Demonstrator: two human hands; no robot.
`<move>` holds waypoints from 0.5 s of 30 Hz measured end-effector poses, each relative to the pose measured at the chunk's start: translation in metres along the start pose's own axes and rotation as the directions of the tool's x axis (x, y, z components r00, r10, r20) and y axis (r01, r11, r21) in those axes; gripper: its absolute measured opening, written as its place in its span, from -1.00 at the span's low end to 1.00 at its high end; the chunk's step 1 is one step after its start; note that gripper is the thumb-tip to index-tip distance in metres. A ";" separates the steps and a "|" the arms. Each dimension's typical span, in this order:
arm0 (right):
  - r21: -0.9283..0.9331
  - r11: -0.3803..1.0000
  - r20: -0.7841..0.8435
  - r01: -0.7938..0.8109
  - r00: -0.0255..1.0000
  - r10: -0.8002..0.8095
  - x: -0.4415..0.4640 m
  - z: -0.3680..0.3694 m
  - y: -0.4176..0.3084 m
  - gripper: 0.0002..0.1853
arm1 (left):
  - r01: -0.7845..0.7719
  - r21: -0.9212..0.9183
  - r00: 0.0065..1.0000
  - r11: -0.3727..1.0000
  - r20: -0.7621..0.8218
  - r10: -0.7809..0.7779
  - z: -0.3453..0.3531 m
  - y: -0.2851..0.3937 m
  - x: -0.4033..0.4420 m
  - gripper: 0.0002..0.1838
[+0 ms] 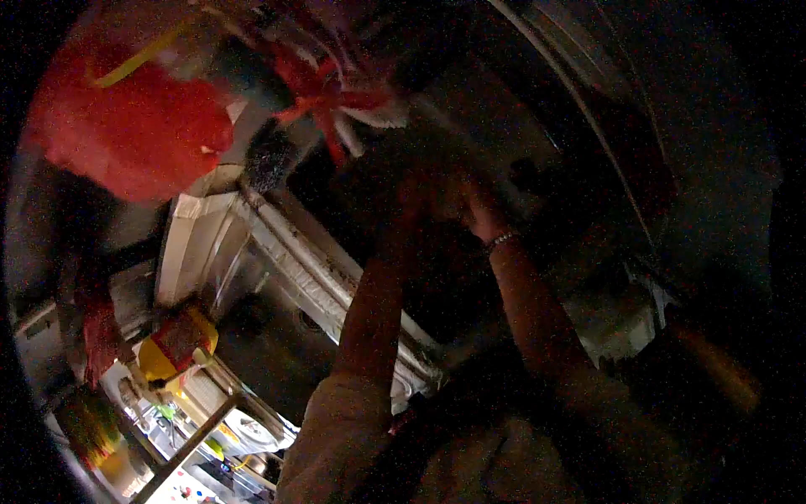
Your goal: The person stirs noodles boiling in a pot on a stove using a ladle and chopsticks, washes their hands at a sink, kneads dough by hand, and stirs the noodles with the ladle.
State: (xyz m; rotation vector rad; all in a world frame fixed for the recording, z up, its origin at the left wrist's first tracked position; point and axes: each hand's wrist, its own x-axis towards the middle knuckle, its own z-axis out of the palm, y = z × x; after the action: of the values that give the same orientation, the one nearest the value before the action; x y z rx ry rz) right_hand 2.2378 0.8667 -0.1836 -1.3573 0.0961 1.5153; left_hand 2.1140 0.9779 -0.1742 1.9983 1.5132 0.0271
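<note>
Both of my arms reach forward into a very dark area in the middle of the view. My right hand [477,206] shows dimly, with a beaded bracelet at its wrist [501,241]. My left hand [413,197] is close beside it and almost lost in shadow. A dark mass lies around both hands, too dim to name. Whether the fingers hold or only touch it is hidden. Just beyond the hands, red and white strips [340,105], perhaps of cloth or plastic, hang blurred.
A large red bag-like bundle [134,126] fills the upper left. Below it runs a pale frame [294,252] with a raised edge. A yellow and red package [178,343] and a brightly lit cluttered area [243,428] lie lower left. A curved pale line [588,126] crosses the upper right.
</note>
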 end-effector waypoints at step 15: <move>0.322 0.947 -0.200 -0.018 0.976 0.086 0.018 -0.036 0.043 -0.44 | -0.083 -0.006 0.996 0.997 0.019 0.083 0.029 0.022 -0.004 -0.49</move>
State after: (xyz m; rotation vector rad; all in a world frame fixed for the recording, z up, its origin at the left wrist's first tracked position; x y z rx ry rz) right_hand 2.2354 0.8359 -0.2334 -1.2548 0.4954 1.3256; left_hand 2.1423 0.9573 -0.1855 2.0504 1.4153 0.0458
